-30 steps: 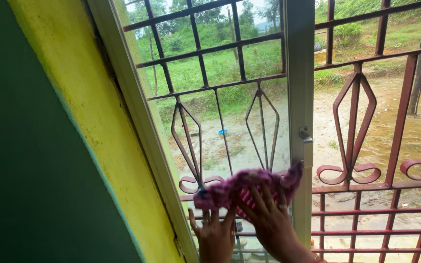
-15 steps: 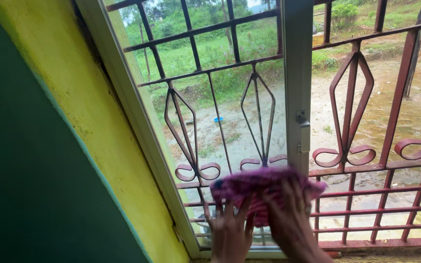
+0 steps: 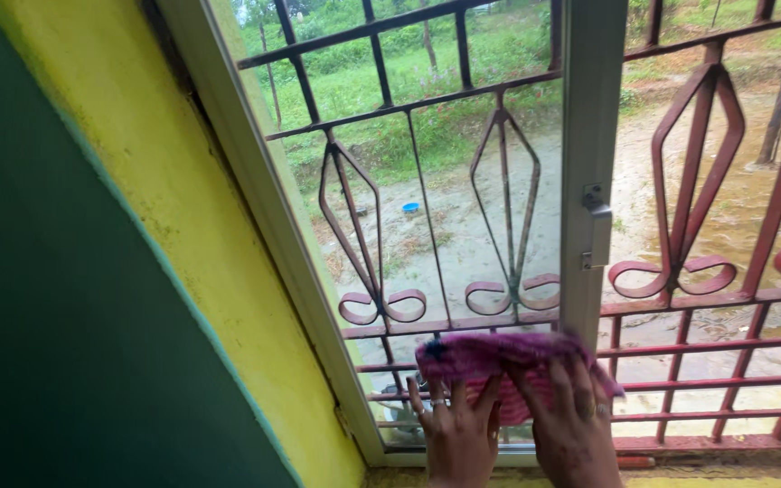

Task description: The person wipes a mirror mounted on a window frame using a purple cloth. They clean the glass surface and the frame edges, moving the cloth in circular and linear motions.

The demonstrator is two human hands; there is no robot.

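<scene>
Both hands press a pink cloth (image 3: 490, 357) flat against the lower part of a glass window pane (image 3: 445, 235). My left hand (image 3: 458, 434) has its fingers spread on the cloth's lower left. My right hand (image 3: 571, 425), with a ring on one finger, covers the cloth's right side near the pale metal sash frame (image 3: 589, 163). The cloth sits just above the pane's bottom edge.
A red iron grille (image 3: 680, 271) with curled ornaments stands outside the glass. A latch (image 3: 597, 226) sits on the sash frame. A yellow and green wall (image 3: 119, 271) runs along the left. Outside lie muddy ground and green grass.
The cloth and both hands have slid down the glass toward the bottom of the pane. The view has shifted, so the sash frame appears further right.
</scene>
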